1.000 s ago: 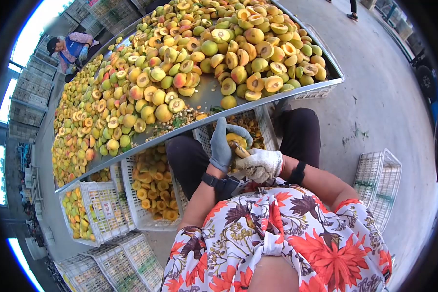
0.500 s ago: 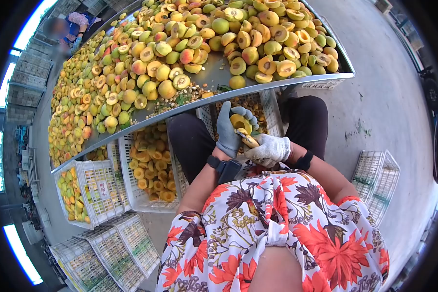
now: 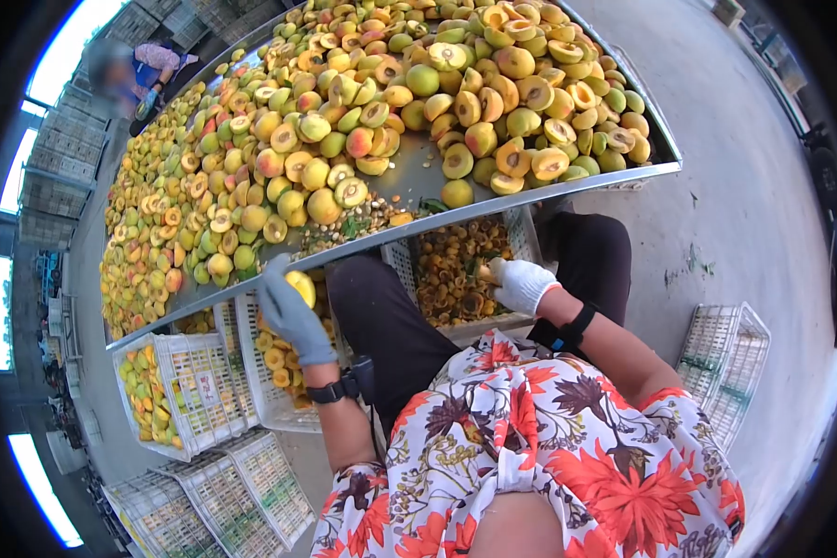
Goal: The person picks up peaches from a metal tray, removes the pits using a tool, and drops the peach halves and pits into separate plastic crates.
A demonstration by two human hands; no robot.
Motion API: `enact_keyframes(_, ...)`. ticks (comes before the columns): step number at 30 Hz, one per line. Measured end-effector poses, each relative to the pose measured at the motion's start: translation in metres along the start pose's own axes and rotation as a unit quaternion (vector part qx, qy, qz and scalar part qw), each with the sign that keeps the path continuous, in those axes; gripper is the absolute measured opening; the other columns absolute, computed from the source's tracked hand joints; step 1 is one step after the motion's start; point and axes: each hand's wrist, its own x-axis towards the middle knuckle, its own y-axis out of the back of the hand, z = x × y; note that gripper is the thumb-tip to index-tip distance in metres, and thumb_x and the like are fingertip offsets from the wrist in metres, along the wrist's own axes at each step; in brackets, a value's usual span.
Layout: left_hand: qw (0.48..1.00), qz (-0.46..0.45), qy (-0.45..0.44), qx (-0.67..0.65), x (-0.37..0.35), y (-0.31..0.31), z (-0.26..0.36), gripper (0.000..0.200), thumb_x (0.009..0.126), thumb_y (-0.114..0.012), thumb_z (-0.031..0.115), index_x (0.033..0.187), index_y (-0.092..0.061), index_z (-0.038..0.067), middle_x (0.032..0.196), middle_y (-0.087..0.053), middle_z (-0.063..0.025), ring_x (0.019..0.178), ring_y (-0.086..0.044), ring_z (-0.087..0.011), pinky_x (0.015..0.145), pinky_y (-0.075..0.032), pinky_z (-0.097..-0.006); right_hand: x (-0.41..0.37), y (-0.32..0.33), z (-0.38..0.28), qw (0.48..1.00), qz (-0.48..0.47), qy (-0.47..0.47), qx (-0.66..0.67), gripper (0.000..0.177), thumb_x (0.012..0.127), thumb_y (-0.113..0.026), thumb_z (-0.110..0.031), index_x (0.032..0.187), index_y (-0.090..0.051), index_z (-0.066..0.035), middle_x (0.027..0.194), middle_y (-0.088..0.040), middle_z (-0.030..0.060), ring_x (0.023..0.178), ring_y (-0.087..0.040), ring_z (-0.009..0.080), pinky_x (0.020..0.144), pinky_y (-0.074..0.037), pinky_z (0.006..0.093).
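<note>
1. The left crate (image 3: 248, 367) stands under the surface and holds cut halves. A half is best let go low over it, so the soft flesh does not bruise.
2. The left hand (image 3: 290, 314), in a grey glove, is clamped on a yellow half (image 3: 300, 285) just above that crate, close under the surface's edge. Easing the fingers open should be enough; a toss could send it over the wall.
3. The middle crate (image 3: 395, 268) holds dark stones and scraps. The half should stay out of it.
4. The right hand (image 3: 523, 284), in a white glove, hangs over the middle crate, well apart from the left. It is closed on a small brown thing (image 3: 483, 272); I cannot tell whether this is a tool or a stone. If it has an edge, that should point away from the leg.
5. The surface (image 3: 623, 173) carries the fruit (image 3: 391, 102), some of it lying near the edge.
</note>
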Motion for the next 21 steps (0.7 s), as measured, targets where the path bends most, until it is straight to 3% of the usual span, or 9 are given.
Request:
enact_keyframes(2, 0.963, 0.046, -0.141, 0.226, 0.023, 0.013, -0.011, 0.028, 0.097, -0.053, 0.015, 0.114, -0.064, -0.004, 0.115, -0.063, -0.0179, 0.103, -0.06, -0.0247, 0.089, -0.049, -0.0357, 0.009, -0.015, 0.016, 1.0, -0.028, -0.003, -0.001, 0.033, 0.084, -0.062, -0.025, 0.107, -0.065, -0.001, 0.096, -0.068, 0.0268, 0.093, -0.067, 0.0411, 0.081, -0.054, 0.0481)
enact_keyframes(4, 0.962, 0.024, -0.145, 0.231, 0.029, -0.016, -0.014, 0.03, 0.097, -0.055, 0.018, 0.116, -0.064, -0.004, 0.116, -0.063, -0.0169, 0.101, -0.06, -0.0266, 0.089, -0.048, -0.0363, 0.015, -0.024, 0.024, 0.998, -0.053, -0.019, 0.014, 0.034, 0.083, -0.062, -0.025, 0.105, -0.066, 0.001, 0.098, -0.068, 0.0275, 0.094, -0.067, 0.0417, 0.082, -0.054, 0.0481)
enact_keyframes(7, 0.984, -0.166, -0.036, 0.048, 0.025, -0.103, -0.033, 0.035, 0.096, -0.06, 0.019, 0.124, -0.059, -0.002, 0.113, -0.065, -0.0117, 0.099, -0.06, -0.0175, 0.09, -0.048, -0.0328, 0.017, -0.023, 0.027, 0.997, -0.071, -0.014, 0.042, 0.036, 0.082, -0.063, -0.027, 0.102, -0.067, 0.003, 0.096, -0.068, 0.0281, 0.094, -0.066, 0.0425, 0.082, -0.053, 0.0482)
enact_keyframes(9, 0.945, -0.31, 0.084, 0.067, 0.015, -0.164, -0.023, 0.049, 0.09, -0.066, 0.027, 0.128, -0.055, -0.003, 0.114, -0.066, -0.0162, 0.092, -0.064, -0.0202, 0.082, -0.052, -0.0344, 0.017, -0.022, 0.028, 0.996, -0.075, -0.011, 0.056, 0.037, 0.082, -0.063, -0.027, 0.102, -0.067, 0.003, 0.095, -0.068, 0.0283, 0.093, -0.066, 0.0427, 0.082, -0.053, 0.0482)
enact_keyframes(11, 0.918, -0.355, 0.037, 0.171, 0.009, -0.225, -0.059, 0.062, 0.086, -0.069, 0.033, 0.131, -0.051, -0.005, 0.115, -0.065, -0.0192, 0.09, -0.066, -0.0232, 0.08, -0.052, -0.0352, 0.018, -0.025, 0.032, 0.995, -0.058, -0.008, 0.075, 0.037, 0.081, -0.063, -0.027, 0.102, -0.067, 0.003, 0.093, -0.068, 0.0284, 0.092, -0.066, 0.043, 0.082, -0.053, 0.0482)
enact_keyframes(12, 0.897, -0.409, 0.1, 0.131, 0.004, -0.242, -0.048, 0.074, 0.081, -0.073, 0.036, 0.135, -0.046, -0.007, 0.115, -0.065, -0.0221, 0.09, -0.068, -0.0275, 0.079, -0.053, -0.0367, 0.019, -0.023, 0.034, 0.996, -0.066, -0.001, 0.068, 0.038, 0.081, -0.064, -0.027, 0.107, -0.067, 0.001, 0.096, -0.068, 0.0282, 0.094, -0.066, 0.0427, 0.083, -0.053, 0.0477)
enact_keyframes(17, 0.886, -0.376, 0.021, 0.272, -0.018, -0.283, -0.051, 0.069, 0.078, -0.074, 0.03, 0.132, -0.049, -0.006, 0.123, -0.058, -0.0292, 0.109, -0.06, -0.0374, 0.094, -0.048, -0.0431, 0.018, -0.023, 0.041, 0.995, -0.053, -0.007, 0.088, 0.041, 0.082, -0.063, -0.03, 0.109, -0.061, 0.001, 0.097, -0.067, 0.0285, 0.095, -0.065, 0.0436, 0.083, -0.052, 0.0494)
enact_keyframes(20, 0.907, -0.333, -0.059, 0.252, -0.017, -0.271, -0.058, 0.06, 0.079, -0.073, 0.029, 0.124, -0.055, -0.005, 0.122, -0.056, -0.0285, 0.114, -0.055, -0.0404, 0.1, -0.043, -0.0449, 0.024, -0.029, 0.041, 0.994, -0.04, 0.001, 0.102, 0.041, 0.083, -0.063, -0.03, 0.108, -0.061, 0.002, 0.096, -0.067, 0.0296, 0.094, -0.065, 0.0441, 0.082, -0.052, 0.0496)
enact_keyframes(21, 0.911, -0.314, -0.056, 0.264, -0.014, -0.264, -0.055, 0.047, 0.08, -0.072, 0.026, 0.115, -0.059, -0.002, 0.12, -0.058, -0.0237, 0.106, -0.06, -0.037, 0.093, -0.049, -0.0443, 0.024, -0.032, 0.042, 0.994, -0.024, 0.0, 0.105, 0.04, 0.083, -0.063, -0.03, 0.108, -0.061, 0.002, 0.095, -0.067, 0.0295, 0.094, -0.065, 0.0443, 0.082, -0.052, 0.0497)
